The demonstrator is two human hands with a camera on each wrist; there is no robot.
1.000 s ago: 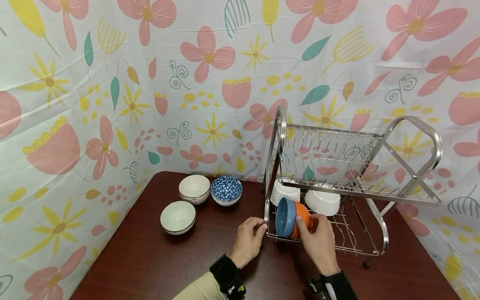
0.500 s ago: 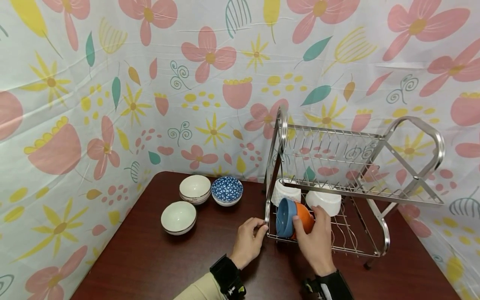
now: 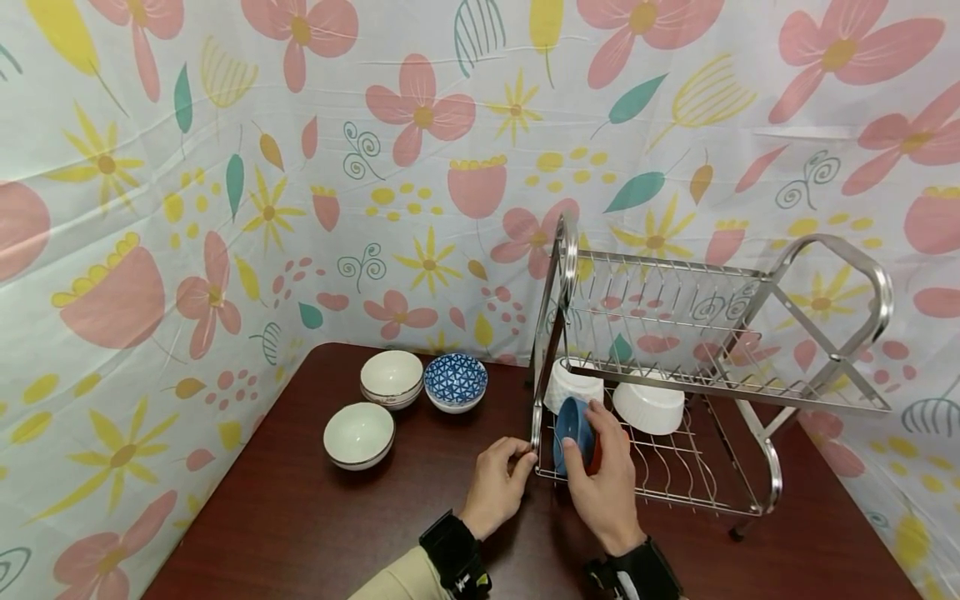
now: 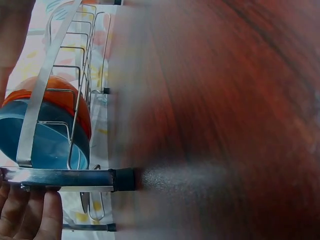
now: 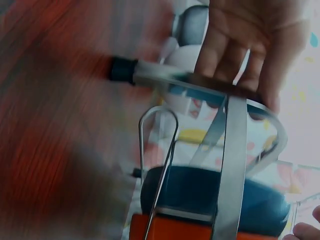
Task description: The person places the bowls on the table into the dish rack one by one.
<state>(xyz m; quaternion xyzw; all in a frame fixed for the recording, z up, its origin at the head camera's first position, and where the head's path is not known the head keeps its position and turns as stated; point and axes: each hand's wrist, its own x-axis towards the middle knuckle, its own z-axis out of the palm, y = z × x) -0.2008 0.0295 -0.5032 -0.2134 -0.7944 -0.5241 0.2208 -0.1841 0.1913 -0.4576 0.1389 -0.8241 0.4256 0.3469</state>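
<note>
My left hand grips the front left leg of the steel dish rack. Its fingers show beneath the bar in the left wrist view. On the rack's lower tier a blue bowl stands on its side, its opening turned left. Close behind it is an orange bowl, mostly covered by my right hand in the head view. The right thumb overlaps the blue bowl's opening, with the fingers spread at its upper rim. I cannot tell whether they pinch it.
Two white bowls sit upside down at the back of the lower tier. On the table's left stand a white bowl, stacked white bowls and a blue-patterned bowl. The rack's upper tier overhangs the lower one.
My right hand has moved left from the orange bowl to the blue bowl's rim. The orange bowl tilted slightly, then became mostly hidden. My left hand stays on the rack leg.
</note>
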